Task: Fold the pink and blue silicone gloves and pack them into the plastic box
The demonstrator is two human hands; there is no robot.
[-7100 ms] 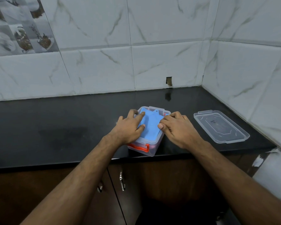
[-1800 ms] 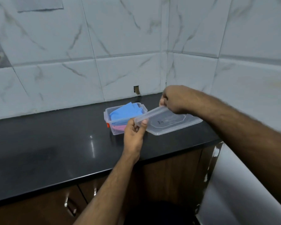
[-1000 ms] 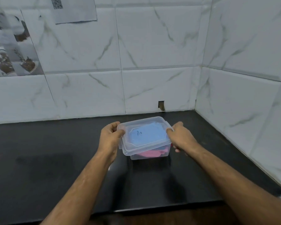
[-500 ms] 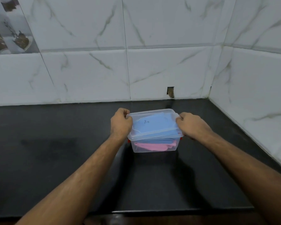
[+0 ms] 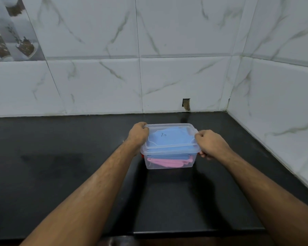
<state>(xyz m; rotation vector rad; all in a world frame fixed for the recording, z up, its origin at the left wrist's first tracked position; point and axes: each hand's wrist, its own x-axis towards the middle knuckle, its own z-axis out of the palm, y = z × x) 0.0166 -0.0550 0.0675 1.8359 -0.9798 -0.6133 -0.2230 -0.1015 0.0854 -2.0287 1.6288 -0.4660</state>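
Note:
A clear plastic box (image 5: 169, 163) stands on the black counter with its clear lid (image 5: 171, 137) on top. Through the plastic I see the folded blue glove (image 5: 167, 141) above the folded pink glove (image 5: 169, 161). My left hand (image 5: 138, 134) grips the left end of the box, fingers curled over the lid's edge. My right hand (image 5: 210, 143) grips the right end the same way. A bit of the red latch shows under each hand.
The black counter (image 5: 60, 166) runs left and toward me, with its front edge at the bottom. White marble-look tiled walls (image 5: 167, 82) close in behind and on the right, meeting in a corner. A small hole (image 5: 186, 104) is in the back wall.
The lid, picked up from the counter at the right, now sits on the box. Both hands moved to the box's ends and hold it; little has shifted in the last half second.

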